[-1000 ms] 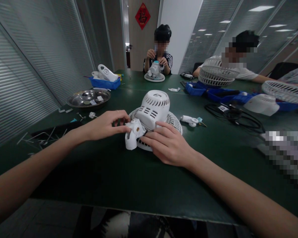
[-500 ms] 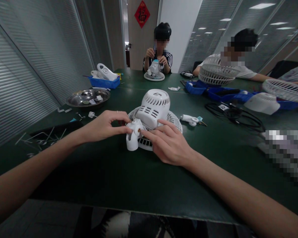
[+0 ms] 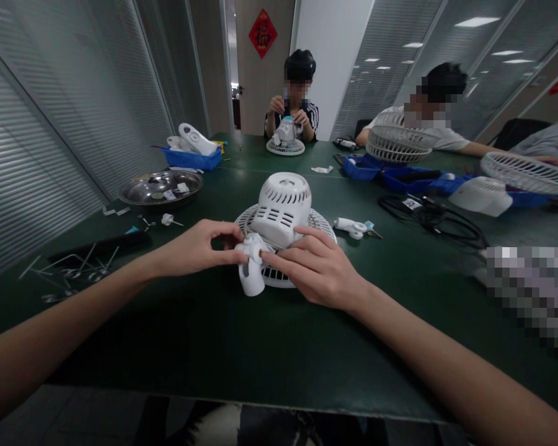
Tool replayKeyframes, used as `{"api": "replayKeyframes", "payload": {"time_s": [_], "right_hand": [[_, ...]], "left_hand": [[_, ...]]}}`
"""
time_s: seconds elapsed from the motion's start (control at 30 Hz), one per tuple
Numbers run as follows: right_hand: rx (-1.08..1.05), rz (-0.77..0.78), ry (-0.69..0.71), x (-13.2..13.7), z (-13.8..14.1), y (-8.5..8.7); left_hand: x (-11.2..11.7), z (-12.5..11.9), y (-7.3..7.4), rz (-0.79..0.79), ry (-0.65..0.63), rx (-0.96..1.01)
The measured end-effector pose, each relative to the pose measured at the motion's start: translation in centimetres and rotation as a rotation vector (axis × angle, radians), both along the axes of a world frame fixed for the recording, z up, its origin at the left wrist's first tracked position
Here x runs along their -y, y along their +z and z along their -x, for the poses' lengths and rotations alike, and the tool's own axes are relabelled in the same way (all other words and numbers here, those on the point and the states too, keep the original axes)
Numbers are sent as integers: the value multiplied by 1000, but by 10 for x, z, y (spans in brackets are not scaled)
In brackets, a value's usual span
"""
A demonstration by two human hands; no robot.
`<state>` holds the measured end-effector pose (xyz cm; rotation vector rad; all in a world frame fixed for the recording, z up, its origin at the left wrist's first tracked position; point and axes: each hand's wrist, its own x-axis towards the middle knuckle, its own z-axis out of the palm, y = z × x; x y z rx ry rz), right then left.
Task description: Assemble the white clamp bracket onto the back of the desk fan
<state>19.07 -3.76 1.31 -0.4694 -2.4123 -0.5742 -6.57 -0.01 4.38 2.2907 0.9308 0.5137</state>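
A white fan head with its slotted motor housing [image 3: 283, 214] rests on a round white grille [image 3: 324, 224]. A white neck joint [image 3: 253, 272] with a curved, hollow socket sticks out toward me, tilted to the right. My left hand [image 3: 204, 248] pinches the joint from the left between thumb and fingers. My right hand [image 3: 318, 266] lies stretched along the right side of the housing. Its index fingertip touches the joint beside a small brass-coloured piece [image 3: 260, 253]; its thumb is hidden.
Left: a steel tray [image 3: 162, 189], bent metal rods [image 3: 81, 266], and a blue bin [image 3: 193, 160]. Right: a white bracket [image 3: 351, 227] with a turquoise-topped piece [image 3: 369, 225], black cables [image 3: 437, 217], and blue bins [image 3: 360, 168]. Co-workers sit opposite [image 3: 292, 124] and at right [image 3: 428, 130].
The neck joint's socket end has swung slightly to the right, with my left hand still pinching it. My right hand keeps its place on the fan. The camera view has shifted slightly.
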Motion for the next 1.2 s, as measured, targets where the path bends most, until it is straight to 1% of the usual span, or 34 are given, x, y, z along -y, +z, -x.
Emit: {"api": "replayKeyframes", "payload": {"time_s": [0.07, 0.13, 0.23, 0.37, 0.5, 0.63, 0.7, 0.8, 0.9, 1.0, 1.07, 1.2], "right_hand": [[14, 6, 7, -3, -3, -1], [36, 20, 9, -5, -5, -1], [70, 36, 19, -9, -8, -2], [120, 69, 8, -15, -10, -5], [116, 137, -23, -20, -9, -8], [110, 183, -36, -19, -7, -7], [106, 216, -44, -16, -6, -5], [60, 285, -48, -10, -6, 0], [2, 332, -48, -6, -5, 3], [1, 347, -59, -4, -4, 3], [6, 329, -68, -4, -3, 2], [-13, 292, -103, -5, -2, 1]], "left_hand": [[1, -1, -2, 108, -52, -40], [1, -2, -6, 227, -86, -17], [0, -3, -13, 321, -59, 46], [-1, -4, -19, 295, -1, 50], [0, -4, -21, 249, 64, 87], [4, -9, -21, 295, 116, 181], [7, -12, -22, 384, 126, 228], [11, -18, -27, 573, 114, 282], [12, -22, -31, 656, 116, 314], [11, -23, -30, 757, 90, 318], [11, -23, -30, 836, 54, 312], [16, -23, -33, 944, -98, 339]]}}
